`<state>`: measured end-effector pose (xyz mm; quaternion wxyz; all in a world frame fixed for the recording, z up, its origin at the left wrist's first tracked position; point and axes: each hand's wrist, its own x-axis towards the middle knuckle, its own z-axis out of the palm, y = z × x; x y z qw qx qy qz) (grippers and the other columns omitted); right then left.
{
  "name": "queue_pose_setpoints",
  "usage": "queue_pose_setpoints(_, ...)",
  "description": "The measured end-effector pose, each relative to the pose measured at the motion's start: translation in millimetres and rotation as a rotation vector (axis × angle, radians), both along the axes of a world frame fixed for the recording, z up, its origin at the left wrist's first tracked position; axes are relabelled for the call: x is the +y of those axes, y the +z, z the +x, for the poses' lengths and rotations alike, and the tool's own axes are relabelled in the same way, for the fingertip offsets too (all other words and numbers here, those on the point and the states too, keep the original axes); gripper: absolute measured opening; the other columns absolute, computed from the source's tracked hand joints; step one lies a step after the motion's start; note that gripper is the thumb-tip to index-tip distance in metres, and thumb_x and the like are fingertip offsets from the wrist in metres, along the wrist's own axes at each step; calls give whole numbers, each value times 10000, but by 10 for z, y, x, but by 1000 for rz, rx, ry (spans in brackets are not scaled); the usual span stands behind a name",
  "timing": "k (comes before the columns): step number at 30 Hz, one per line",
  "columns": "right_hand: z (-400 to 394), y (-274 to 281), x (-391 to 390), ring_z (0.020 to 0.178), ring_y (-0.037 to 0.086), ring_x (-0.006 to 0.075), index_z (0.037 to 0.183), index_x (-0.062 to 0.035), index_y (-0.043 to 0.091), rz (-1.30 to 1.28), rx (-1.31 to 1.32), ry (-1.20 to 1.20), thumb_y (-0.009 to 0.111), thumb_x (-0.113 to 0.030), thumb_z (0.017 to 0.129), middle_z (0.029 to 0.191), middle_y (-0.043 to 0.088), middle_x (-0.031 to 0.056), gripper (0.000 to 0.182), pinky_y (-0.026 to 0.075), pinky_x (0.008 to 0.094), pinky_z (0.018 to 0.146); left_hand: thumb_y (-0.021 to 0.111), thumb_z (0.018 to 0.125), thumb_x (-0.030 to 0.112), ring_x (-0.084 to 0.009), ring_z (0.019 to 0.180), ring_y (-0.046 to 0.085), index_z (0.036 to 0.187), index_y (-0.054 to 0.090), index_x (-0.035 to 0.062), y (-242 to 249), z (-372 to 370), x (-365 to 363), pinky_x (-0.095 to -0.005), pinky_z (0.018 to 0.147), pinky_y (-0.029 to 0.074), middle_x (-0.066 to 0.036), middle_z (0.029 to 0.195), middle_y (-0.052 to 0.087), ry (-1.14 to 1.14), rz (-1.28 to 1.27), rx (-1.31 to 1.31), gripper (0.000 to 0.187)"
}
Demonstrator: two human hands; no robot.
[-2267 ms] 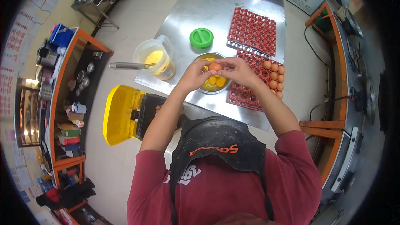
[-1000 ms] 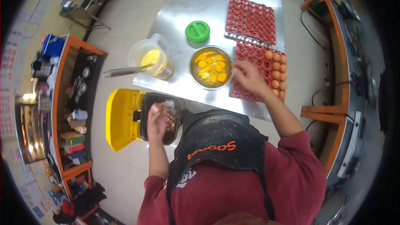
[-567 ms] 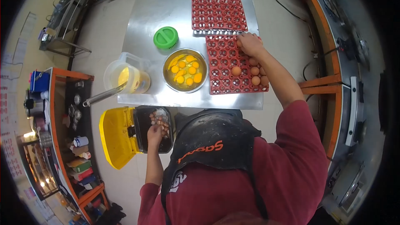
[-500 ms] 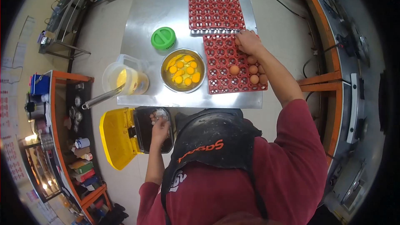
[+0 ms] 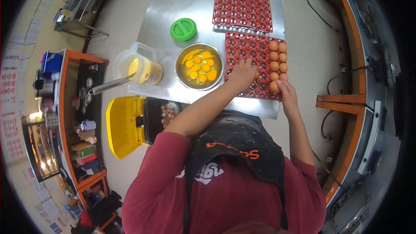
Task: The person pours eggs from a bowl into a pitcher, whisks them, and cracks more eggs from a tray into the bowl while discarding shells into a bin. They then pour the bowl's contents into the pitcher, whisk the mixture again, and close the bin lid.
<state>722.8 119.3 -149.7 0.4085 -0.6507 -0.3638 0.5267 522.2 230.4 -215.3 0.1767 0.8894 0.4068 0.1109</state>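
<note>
My left hand (image 5: pixel 243 74) reaches over the front part of a red egg tray (image 5: pixel 243 43), its fingers closed round a brown egg (image 5: pixel 256 75) that is partly hidden. At the tray's front right corner, my right hand (image 5: pixel 287 94) has its fingers on another brown egg (image 5: pixel 274 87). More brown eggs (image 5: pixel 273 56) stand in two columns along the right side of this tray. Left of the tray is a metal bowl (image 5: pixel 178 70) with several yolks and clear egg white in it.
A second red tray (image 5: pixel 242 8) lies farther back. A green lid (image 5: pixel 183 30) is behind the bowl; a plastic jug (image 5: pixel 152 73) with yellow liquid and a metal-handled tool (image 5: pixel 110 86) is to its left. Below the table edge, a yellow-lidded bin (image 5: pixel 123 125) holds eggshells.
My left hand has left the bin and come over the tray to an egg. My right hand has moved from the tray's back to its front right corner. The view has shifted.
</note>
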Motion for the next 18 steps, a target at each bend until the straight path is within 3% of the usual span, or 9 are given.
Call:
queue_pose_setpoints(3, -51, 74, -62, 841, 633, 108, 1166, -33, 585, 40, 89, -88, 651, -253, 988, 992, 651, 42, 290, 508, 242, 705, 743, 797, 197, -382, 1174, 515, 1163, 626, 59, 313, -7, 9, -486, 951, 481, -202, 1274, 503, -12, -37, 54, 408)
queue_pose_setpoints(6, -104, 31, -12, 1031, 631, 152, 1255, -24, 494, 277, 93, -179, 702, -125, 945, 1139, 612, 94, 386, 532, 272, 850, 746, 838, 125, -289, 1095, 599, 1194, 600, 56, 337, -99, -25, -405, 863, 530, -173, 1238, 566, 13, 59, -143, 391)
queue_pose_setpoints(8, -198, 46, 121, 1181, 584, 195, 1258, -13, 454, 491, 196, -248, 745, -17, 891, 1274, 544, 152, 468, 513, 302, 967, 768, 857, 160, -239, 1100, 620, 1283, 567, 41, 422, -103, -32, -367, 891, 535, -138, 1198, 618, 136, -617, -521, 485)
queue_pose_setpoints(9, -299, 57, 216, 1155, 601, 198, 1243, -8, 455, 622, 122, -229, 751, -25, 887, 1258, 557, 149, 463, 524, 307, 952, 779, 867, 178, -214, 1102, 630, 1327, 551, 34, 449, -105, -61, -348, 905, 538, -120, 1178, 644, 198, -973, -688, 533)
queue_pose_setpoints(10, -369, 60, 291, 1129, 618, 200, 1229, -3, 456, 750, 45, -203, 757, -32, 884, 1242, 570, 146, 459, 536, 311, 937, 748, 915, 148, -139, 981, 654, 1336, 528, 42, 427, -113, -96, -264, 810, 548, -61, 1122, 670, 153, -1026, -780, 487)
queue_pose_setpoints(13, -400, 109, 383, 1058, 650, 197, 1198, 6, 469, 603, -399, 25, 775, -47, 868, 1197, 599, 142, 453, 559, 316, 890, 731, 916, 104, -133, 973, 656, 1316, 523, 29, 568, -148, -170, -261, 774, 556, -78, 1147, 664, 154, -1117, -829, 457)
queue_pose_setpoints(14, -433, 198, 401, 1000, 671, 199, 1172, 11, 503, 667, -306, -40, 789, -75, 855, 1150, 624, 138, 436, 570, 319, 840, 718, 918, 34, -112, 898, 670, 1270, 503, -24, 751, -150, -196, -246, 780, 570, -85, 1089, 665, 187, -1120, -862, 417)
queue_pose_setpoints(17, -455, 179, 421, 1003, 668, 190, 1161, 7, 525, 778, -94, -208, 797, -95, 850, 1136, 629, 138, 426, 561, 305, 827, 733, 909, 37, -114, 900, 672, 1265, 509, -24, 782, -214, -177, -245, 767, 566, -85, 1094, 667, 220, -1083, -874, 425)
queue_pose_setpoints(18, -447, 187, 430, 995, 669, 188, 1161, 7, 524, 797, -241, -105, 795, -97, 854, 1138, 628, 141, 422, 560, 304, 831, 736, 906, 35, -113, 898, 671, 1263, 513, -22, 777, -211, -172, -242, 763, 564, -86, 1095, 668, 211, -1076, -892, 425)
